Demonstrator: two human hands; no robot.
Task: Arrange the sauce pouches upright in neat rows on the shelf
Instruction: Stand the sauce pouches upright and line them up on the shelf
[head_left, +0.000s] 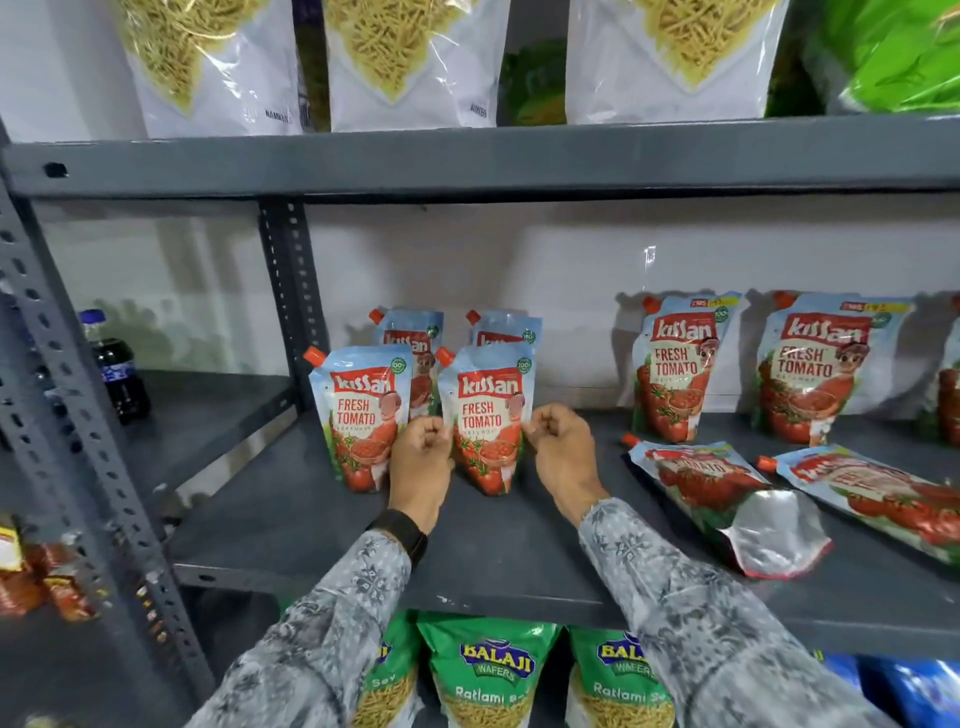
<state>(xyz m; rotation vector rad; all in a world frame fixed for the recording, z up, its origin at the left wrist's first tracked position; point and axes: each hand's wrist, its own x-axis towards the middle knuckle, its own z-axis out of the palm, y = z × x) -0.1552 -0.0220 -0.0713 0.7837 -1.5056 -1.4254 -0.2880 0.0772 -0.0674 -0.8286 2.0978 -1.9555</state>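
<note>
Both hands are at the front right pouch (485, 423) of a small block of four: the left hand (420, 457) is loosely curled with its fingertips at the pouch's left edge, the right hand (561, 447) likewise curled at its right edge, so the pouch stands between them; whether the fingers actually pinch it or only touch it cannot be told. A dark watch band (402, 530) sits on the left wrist, and both arms wear grey patterned sleeves (675, 597). The pouch stands upright on the grey metal shelf (311, 519), red cap at its top left corner. Just beside it on the left stands the front left pouch (356, 415), also upright, and behind these two stand the back left pouch (415, 338) and the back right pouch (506, 332), partly hidden. Well apart to the right, two larger upright pouches (680, 364) lean against the back wall, and in front of them two fallen pouches (722, 499) lie flat on the shelf, caps pointing left, the nearer one showing its silver base. On the neighbouring shelf to the left stands a dark cola bottle (115, 364). White snack bags (405, 57) fill the shelf above, and green wafer bags (488, 675) the shelf below.
</note>
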